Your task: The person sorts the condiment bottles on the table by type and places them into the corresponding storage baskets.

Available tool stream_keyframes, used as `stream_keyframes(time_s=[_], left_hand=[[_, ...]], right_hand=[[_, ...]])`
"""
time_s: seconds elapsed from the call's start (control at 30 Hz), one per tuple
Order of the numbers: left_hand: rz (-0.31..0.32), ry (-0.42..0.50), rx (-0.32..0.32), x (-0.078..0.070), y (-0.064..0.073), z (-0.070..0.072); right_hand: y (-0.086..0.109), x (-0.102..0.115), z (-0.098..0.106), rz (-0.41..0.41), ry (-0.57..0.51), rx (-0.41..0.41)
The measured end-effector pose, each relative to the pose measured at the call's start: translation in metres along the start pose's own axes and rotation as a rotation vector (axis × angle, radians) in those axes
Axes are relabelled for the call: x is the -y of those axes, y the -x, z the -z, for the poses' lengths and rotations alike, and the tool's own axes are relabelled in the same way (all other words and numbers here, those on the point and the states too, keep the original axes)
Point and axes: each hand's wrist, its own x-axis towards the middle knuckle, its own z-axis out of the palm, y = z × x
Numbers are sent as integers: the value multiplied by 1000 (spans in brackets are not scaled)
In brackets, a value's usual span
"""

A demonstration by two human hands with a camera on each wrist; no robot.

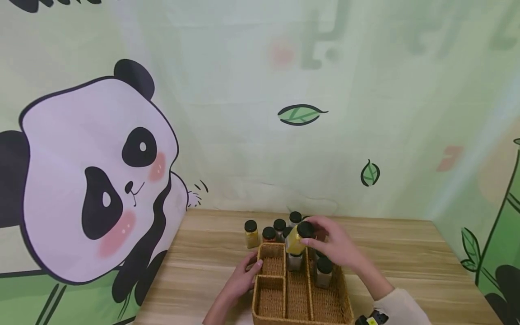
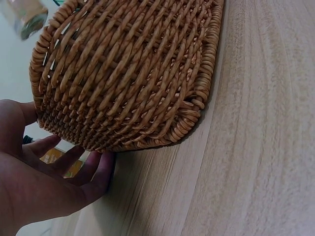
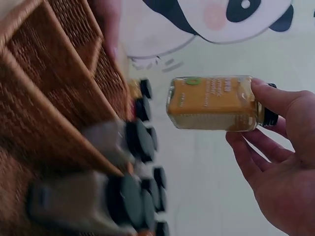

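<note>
Right grip (image 3: 285, 167) holds orange-filled jar (image 3: 211, 101) at its dark-lidded end, beyond edge of wicker basket (image 3: 37, 66); two blurred dark-lidded jars (image 3: 74, 201) inside.

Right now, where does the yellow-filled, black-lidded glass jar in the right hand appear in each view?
Head: the yellow-filled glass jar is below and right of centre, in the right hand.
Left wrist: a blurred glass jar, top left, may be it.
Right wrist: right of centre, sideways in frame.
Shared landmark: the brown woven wicker basket.
</note>
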Motion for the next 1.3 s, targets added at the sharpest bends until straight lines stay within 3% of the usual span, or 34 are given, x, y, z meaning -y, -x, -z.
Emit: stream_keyframes(time_s=[0.23, 0.47, 0.73, 1.3], left_hand=[[-5, -5, -6, 3, -2, -1], [-11, -21, -9, 3, -1, -1], [-14, -27, -4, 2, -1, 0], [-28, -19, 1, 0, 1, 1]], right_hand=[[-11, -9, -40, -13, -2, 3], [-25, -22, -66, -16, 142, 12], [-31, -37, -84, -6, 231, 29], [-37, -55, -105, -80, 272, 24]])
